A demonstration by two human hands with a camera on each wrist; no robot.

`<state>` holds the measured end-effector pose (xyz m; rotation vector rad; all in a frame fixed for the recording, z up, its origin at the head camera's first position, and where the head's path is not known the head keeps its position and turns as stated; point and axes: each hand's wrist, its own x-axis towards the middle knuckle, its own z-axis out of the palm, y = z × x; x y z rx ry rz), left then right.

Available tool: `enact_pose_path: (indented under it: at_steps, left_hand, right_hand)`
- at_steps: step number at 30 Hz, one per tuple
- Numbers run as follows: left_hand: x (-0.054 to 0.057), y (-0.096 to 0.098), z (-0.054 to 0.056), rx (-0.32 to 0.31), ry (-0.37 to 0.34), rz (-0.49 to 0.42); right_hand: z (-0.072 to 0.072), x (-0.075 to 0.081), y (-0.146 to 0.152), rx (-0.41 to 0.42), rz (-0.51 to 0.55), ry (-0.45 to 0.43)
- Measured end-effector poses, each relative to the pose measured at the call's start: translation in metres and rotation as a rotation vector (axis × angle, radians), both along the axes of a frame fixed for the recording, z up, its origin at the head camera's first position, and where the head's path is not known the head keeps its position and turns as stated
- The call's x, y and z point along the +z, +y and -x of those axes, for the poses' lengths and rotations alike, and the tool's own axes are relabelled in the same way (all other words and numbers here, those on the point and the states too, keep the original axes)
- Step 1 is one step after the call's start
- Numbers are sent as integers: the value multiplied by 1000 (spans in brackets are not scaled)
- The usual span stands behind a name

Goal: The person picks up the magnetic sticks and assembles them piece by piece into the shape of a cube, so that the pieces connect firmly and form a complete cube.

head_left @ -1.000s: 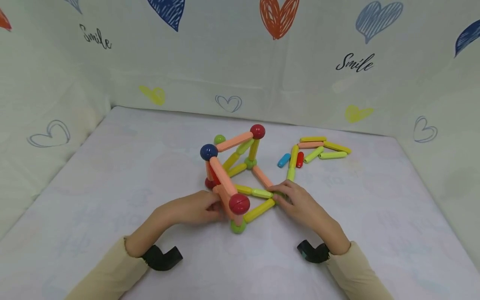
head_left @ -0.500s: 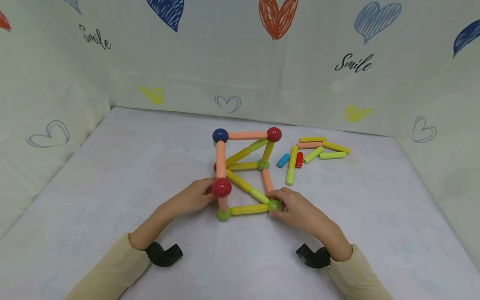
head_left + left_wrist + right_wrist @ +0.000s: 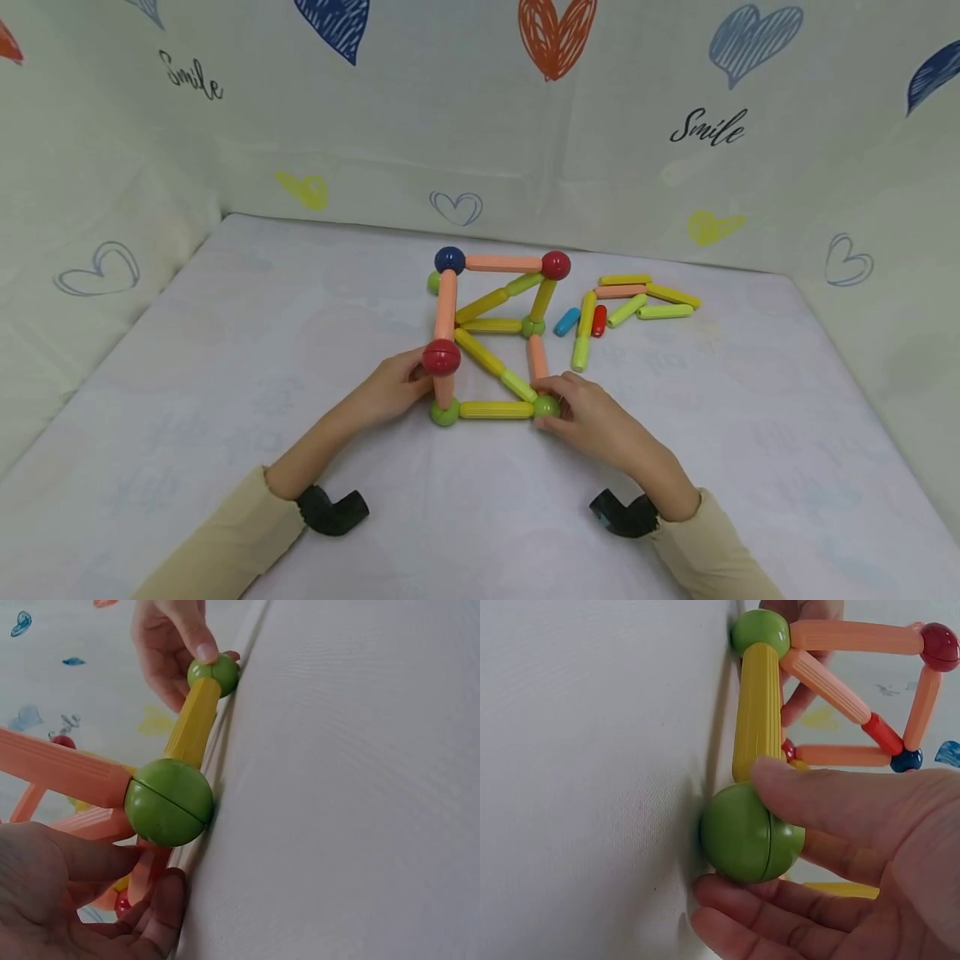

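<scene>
A frame of magnetic rods and balls stands on the table. Its upper corners are a blue ball (image 3: 450, 262), a far red ball (image 3: 556, 265) and a near red ball (image 3: 442, 358). My right hand (image 3: 603, 421) pinches the green ball (image 3: 739, 834) at the near right base corner, thumb and fingers around it. A yellow rod (image 3: 497, 410) joins it to the near left green ball (image 3: 169, 802). Beside that one, my left hand (image 3: 387, 388) pinches an orange rod (image 3: 148, 871) low on the left side. The near red ball partly hides those fingertips in the head view.
Right of the frame lie loose rods: a blue one (image 3: 567, 322), a red one (image 3: 599, 320), and several yellow, green and orange ones, including a green rod (image 3: 665, 311). A printed cloth backdrop (image 3: 480, 133) rises behind the table.
The frame has turned until its near yellow rod lies level across the head view. Its near left corner has shifted left and away from me, both hands staying on it.
</scene>
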<state>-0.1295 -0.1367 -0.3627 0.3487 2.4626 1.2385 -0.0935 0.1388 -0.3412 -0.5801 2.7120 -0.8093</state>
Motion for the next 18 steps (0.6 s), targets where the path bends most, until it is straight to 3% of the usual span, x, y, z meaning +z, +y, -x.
enact_pose_path:
  at_steps: [6,10,14,18]
  left_hand:
    - [6,-5,1,-38,21,18]
    - [12,-12,3,-15,61,29]
    - [22,-17,4,33,118,5]
    - [40,-19,-1,82,209,-44]
  right_hand:
    - [3,2,10,35,50,-31]
    - [7,6,20,20,97,-46]
    - [14,8,38,-56,128,5]
    - [24,7,61,-203,137,19]
